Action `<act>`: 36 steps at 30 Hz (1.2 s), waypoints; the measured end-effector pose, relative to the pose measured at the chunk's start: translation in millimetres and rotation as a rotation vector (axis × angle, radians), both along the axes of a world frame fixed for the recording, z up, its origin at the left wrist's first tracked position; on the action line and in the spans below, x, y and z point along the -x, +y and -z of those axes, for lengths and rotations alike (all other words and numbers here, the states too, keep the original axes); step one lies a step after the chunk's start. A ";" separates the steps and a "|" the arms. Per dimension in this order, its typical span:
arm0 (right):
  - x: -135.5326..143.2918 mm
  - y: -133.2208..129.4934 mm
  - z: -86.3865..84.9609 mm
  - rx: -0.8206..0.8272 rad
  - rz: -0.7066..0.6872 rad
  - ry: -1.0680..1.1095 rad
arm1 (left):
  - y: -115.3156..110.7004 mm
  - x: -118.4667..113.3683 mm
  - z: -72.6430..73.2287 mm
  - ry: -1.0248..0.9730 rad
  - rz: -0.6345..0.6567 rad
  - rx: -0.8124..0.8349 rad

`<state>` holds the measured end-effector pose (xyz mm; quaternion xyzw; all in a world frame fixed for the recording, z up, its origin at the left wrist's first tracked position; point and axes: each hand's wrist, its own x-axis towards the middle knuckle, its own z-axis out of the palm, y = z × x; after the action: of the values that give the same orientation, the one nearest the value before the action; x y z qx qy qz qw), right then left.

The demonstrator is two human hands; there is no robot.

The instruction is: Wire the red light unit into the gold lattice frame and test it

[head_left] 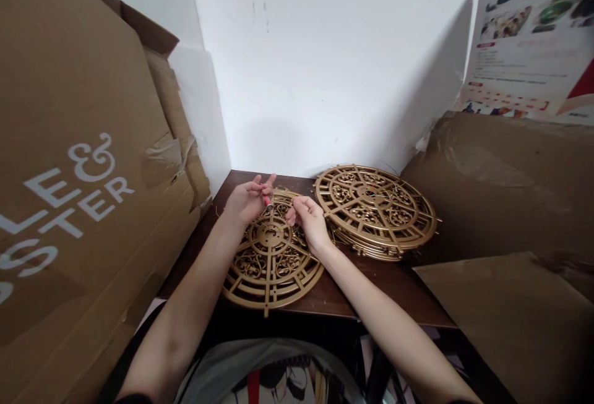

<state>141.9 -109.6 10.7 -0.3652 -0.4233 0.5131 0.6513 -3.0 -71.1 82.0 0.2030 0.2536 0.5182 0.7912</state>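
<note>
A round gold-coloured openwork panel (269,236) with scroll patterns and spokes lies on the dark tabletop in front of me. Above its far left part, my left hand (248,201) holds a small red rod-like object (267,200) with a dark or metallic end, some fingers stretched out. Facing it across the panel is my right hand (310,219), thumb and fingertips pinched together. Anything between those fingertips is too small to make out. To the right, a stack of similar gold panels (371,203) rests on the table, with thin wires over the top one.
A large printed cardboard box (83,163) stands close on the left. More cardboard (505,187) and a printed poster (533,39) border the right side. A white wall (325,70) rises behind the dark brown table (343,286).
</note>
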 end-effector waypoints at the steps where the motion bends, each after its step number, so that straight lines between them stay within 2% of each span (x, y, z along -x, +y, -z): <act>1: -0.6 0.3 -0.4 0.007 -0.002 0.013 | 2.0 -2.3 6.4 0.001 0.009 0.037; 3: -1.4 0.8 -0.8 0.017 -0.008 0.018 | 4.8 -5.6 16.6 0.020 0.046 0.052; 5: -1.7 1.3 -0.6 0.022 -0.006 0.010 | 6.1 -7.9 23.3 0.080 0.071 -0.016; 11: 0.2 2.0 2.4 -0.042 0.072 -0.038 | 1.6 -14.9 35.6 0.335 -0.001 -0.276; 18: 0.9 -0.8 1.0 -0.081 0.057 -0.062 | -6.7 -15.4 39.9 0.330 0.126 -0.329; 25: 0.7 -0.6 -0.4 -0.092 0.056 -0.073 | -9.9 -17.3 47.7 0.463 0.059 -0.510; 36: -0.6 -2.4 -3.0 -0.079 0.040 -0.108 | -9.6 -18.8 47.8 0.523 -0.054 -0.538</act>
<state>142.5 -112.0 13.7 -0.3749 -0.4703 0.4624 0.6515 15.8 -80.7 34.2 0.5223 0.3074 0.5173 0.6042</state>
